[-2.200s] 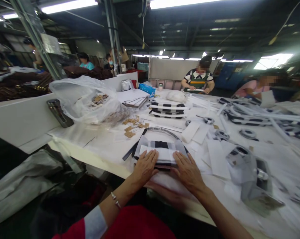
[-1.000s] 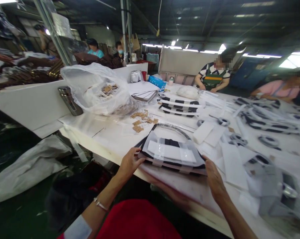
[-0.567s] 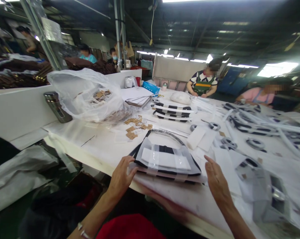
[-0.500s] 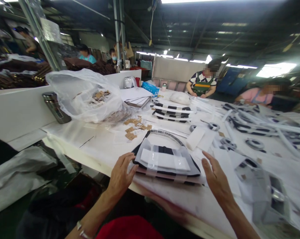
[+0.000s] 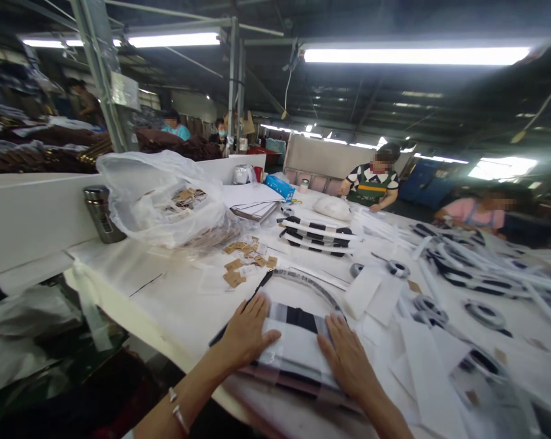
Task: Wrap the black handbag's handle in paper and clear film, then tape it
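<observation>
A black-and-white striped bag (image 5: 298, 318) lies flat on the table in front of me. Its curved handle (image 5: 309, 281), wrapped in clear film, points away from me. Across the bag's front is a white packing sheet (image 5: 298, 344), with clear tape over it. My left hand (image 5: 248, 332) rests palm down on the bag's left side, fingers stretched out. On the right side lies my right hand (image 5: 346, 353), flat and open, its fingers reaching toward the handle's base. Both hands cover parts of the bag and sheet.
Small brown tags (image 5: 234, 277) lie beyond my left hand, near a clear plastic sack (image 5: 166, 219) and a steel flask (image 5: 102, 213). More striped bags (image 5: 319, 235) and wrapped rolls (image 5: 483, 314) spread to the right. Co-workers sit across the table.
Both hands have moved inward from beside the bag and now lie flat on top of it. The view has tilted upward, so the table appears lower.
</observation>
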A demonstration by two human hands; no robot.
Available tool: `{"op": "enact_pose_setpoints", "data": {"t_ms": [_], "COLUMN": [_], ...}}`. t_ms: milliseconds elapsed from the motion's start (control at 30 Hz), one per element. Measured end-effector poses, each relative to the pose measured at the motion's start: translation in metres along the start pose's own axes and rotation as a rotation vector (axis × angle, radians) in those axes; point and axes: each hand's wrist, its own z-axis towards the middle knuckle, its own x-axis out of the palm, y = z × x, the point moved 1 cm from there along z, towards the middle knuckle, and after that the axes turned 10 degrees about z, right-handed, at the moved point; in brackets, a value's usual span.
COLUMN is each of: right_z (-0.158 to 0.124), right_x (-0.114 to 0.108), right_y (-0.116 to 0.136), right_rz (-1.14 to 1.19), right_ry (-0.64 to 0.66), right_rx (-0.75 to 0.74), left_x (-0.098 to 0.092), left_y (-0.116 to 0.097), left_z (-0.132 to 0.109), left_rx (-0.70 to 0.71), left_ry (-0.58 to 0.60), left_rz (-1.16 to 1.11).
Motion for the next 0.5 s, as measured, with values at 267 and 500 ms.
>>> {"op": "enact_pose_setpoints", "data": {"t_ms": [267,500], "right_z": [-0.0106,-0.0105], "right_x": [0.0060,0.0103], "right_y": [-0.0015,-0.0046], "right_rz": [0.035,0.149], "right_ry": [-0.036,0.003], "right_rx": [0.032,0.104], "left_x": [-0.0005,0.0017], "left_y": [-0.0027,-0.0028], "left_z": [-0.0026,-0.0049], "left_rx": [-0.025,-0.036], "left_ry": [0.018,-0.004], "left_rz": [0.046,0.007]}}
